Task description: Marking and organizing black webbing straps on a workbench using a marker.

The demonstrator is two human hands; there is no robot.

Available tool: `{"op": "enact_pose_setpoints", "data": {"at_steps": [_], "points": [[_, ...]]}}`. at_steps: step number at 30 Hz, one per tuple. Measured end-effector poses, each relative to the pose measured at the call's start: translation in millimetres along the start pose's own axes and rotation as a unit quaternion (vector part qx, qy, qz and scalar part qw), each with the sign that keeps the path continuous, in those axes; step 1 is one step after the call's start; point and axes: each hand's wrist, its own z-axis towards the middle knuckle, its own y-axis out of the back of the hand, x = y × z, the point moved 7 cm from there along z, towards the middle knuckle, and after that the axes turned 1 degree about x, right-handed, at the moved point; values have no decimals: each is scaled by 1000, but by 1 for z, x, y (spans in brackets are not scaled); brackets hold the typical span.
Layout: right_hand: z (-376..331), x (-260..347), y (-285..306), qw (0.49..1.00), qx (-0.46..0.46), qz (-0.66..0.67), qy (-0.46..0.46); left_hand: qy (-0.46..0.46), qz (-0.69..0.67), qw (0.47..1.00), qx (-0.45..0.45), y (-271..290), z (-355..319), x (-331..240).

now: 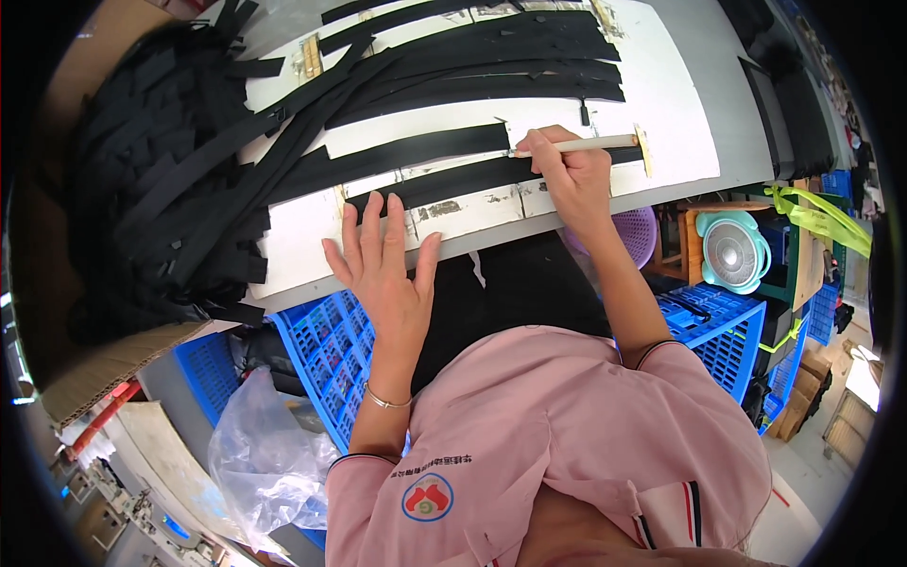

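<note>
My left hand (pixel 383 253) lies flat with spread fingers, the fingertips on the left end of a black fabric strip (pixel 453 182) near the front edge of a white board (pixel 680 132). My right hand (pixel 574 181) pinches a slim pale pen (pixel 603 143). The pen slants to the right, its tip at the upper edge of that same strip. Just above lies a second black strip (pixel 425 144), its right end close to the pen tip. Dark marks and tape patches show on the board.
More black strips (pixel 491 42) lie across the far part of the board. A large heap of them (pixel 161 161) fills a cardboard box at the left. Blue plastic crates (pixel 326 350), a clear plastic bag (pixel 269 444), a purple basket (pixel 635 234) and a turquoise fan (pixel 735 251) stand below the table.
</note>
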Motion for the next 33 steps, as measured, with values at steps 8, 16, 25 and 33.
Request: {"op": "enact_pose_setpoints", "data": {"at_steps": [8,16,25,33], "points": [[-1,5,-2,999,16,-32,21,-66,-128,989,-26,-4,23,-38],[-2,3,0,1000,-6,-13,23,-85,-193,976,-49,-39,59,-76],[-5,-2,-1,998,59,9,32,-79,-187,977,-62,-39,59,-75],[-5,2,4,994,102,8,32,-80,-182,978,-54,-39,58,-75]]}}
